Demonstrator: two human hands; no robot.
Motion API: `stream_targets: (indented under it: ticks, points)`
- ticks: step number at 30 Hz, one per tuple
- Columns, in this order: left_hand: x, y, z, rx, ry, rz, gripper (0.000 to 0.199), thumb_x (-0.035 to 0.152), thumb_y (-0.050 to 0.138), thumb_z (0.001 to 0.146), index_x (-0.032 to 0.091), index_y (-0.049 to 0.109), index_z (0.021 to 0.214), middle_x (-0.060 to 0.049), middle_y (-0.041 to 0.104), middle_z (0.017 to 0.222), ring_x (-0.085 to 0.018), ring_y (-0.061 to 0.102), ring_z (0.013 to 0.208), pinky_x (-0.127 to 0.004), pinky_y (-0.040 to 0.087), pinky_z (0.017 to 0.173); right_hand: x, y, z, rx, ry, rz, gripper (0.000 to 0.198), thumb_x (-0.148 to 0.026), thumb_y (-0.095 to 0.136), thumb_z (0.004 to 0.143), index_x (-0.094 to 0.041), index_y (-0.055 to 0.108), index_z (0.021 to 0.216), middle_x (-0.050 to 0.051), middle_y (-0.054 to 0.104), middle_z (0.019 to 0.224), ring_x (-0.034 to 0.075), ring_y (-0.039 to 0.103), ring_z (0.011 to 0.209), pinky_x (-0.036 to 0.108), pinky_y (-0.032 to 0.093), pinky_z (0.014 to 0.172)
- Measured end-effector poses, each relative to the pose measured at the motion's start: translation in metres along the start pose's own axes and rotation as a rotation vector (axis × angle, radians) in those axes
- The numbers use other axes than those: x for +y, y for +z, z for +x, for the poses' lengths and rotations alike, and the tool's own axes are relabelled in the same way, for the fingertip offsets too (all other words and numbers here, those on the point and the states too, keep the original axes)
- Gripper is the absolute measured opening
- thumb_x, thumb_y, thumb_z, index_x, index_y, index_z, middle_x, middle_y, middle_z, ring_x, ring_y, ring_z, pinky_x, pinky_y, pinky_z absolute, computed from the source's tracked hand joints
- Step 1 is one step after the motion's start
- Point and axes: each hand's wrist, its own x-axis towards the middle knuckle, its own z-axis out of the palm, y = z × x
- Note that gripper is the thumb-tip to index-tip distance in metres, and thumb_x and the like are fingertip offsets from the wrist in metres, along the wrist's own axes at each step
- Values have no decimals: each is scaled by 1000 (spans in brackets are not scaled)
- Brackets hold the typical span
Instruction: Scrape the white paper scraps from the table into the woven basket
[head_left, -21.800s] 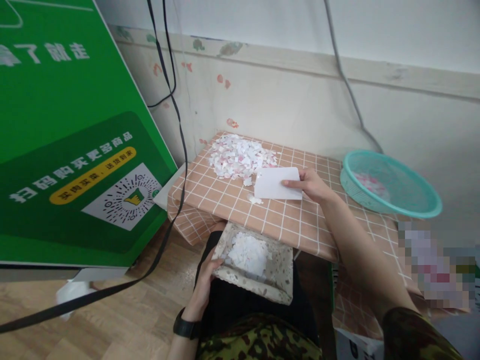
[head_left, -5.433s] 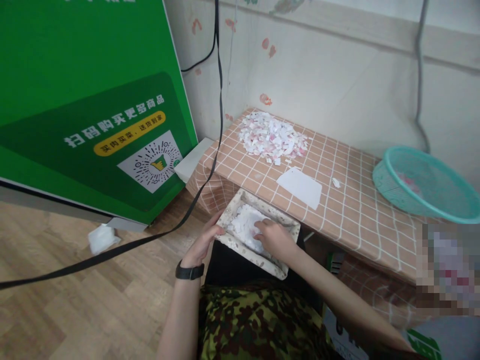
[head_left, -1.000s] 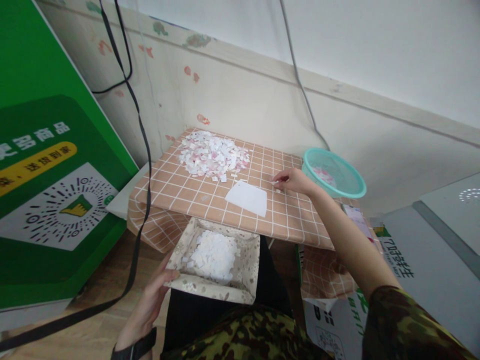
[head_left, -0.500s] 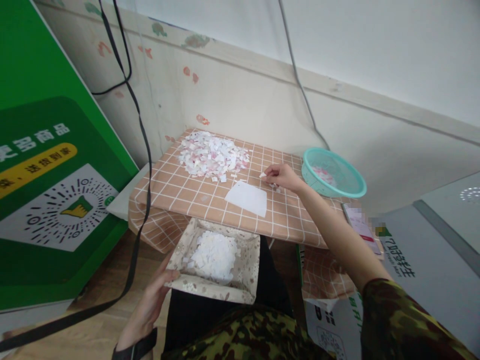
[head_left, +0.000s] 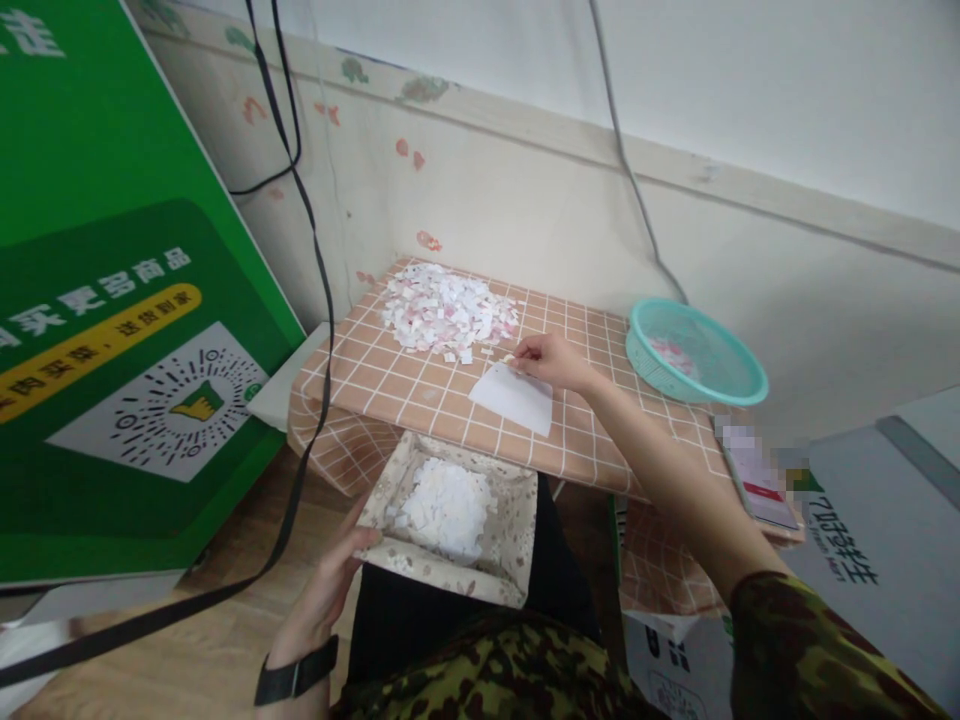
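Nearby, green sign (head_left: 112,300) shows Chinese text, QR code

Green sign (head_left: 112,300), far left of the left grip: white Chinese characters "买更多商品", a yellow strip of small characters, and a QR code (head_left: 161,405).

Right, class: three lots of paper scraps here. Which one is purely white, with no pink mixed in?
The scraps in the fabric box steadied by the left hand. The table pile and the basket's contents show pink.

shop corner: green vending cabinet (head_left: 112,330)
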Motion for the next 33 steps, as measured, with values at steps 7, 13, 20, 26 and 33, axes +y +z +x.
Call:
stream_targets:
  ticks: [7, 13, 20, 26, 33]
  points:
    - [-2, -1, -1, 2, 10, 22, 68, 30, 73, 69, 19, 63, 135, -9, 75, 123, -40, 63, 120, -47, 44, 101, -39, 48, 22, -38, -179, -221, 12, -24, 62, 85, -17, 70, 80, 2, 70, 77, 13, 57, 68, 27, 40, 66]
    - [3, 5, -5, -44, 39, 13, 68, 29, 70, 71, 22, 62, 137, -8, 73, 129, -39, 58, 127, -46, 44, 102, -47, 51, 26, 59, -212, -369, 23, -13, 51, 87, -18, 73, 81, 5, 72, 82, 16, 60, 75, 30, 39, 72]
    - [1, 5, -2, -68, 60, 6, 68, 27, 68, 69, 20, 62, 136, -8, 73, 128, -38, 60, 124, -46, 42, 104, -62, 73, 24, -99, -394, -346, 20, -18, 56, 91, -20, 74, 100, 7, 71, 102, 20, 61, 96, 32, 43, 86]
    - [2, 5, -4, -81, 63, 20, 70, 25, 67, 70, 21, 59, 140, -8, 74, 127, -39, 56, 128, -49, 40, 106, -73, 90, 28, -246, -458, -331, 17, -15, 55, 91, -17, 71, 96, 8, 68, 104, 18, 60, 96, 29, 44, 84]
    - [3, 6, -4, -77, 77, 12, 64, 25, 66, 72, 22, 63, 136, -6, 72, 129, -37, 54, 131, -46, 37, 110, -70, 90, 36, -274, -334, -294, 7, -16, 63, 84, -17, 69, 89, 4, 71, 89, 15, 61, 81, 25, 42, 74]
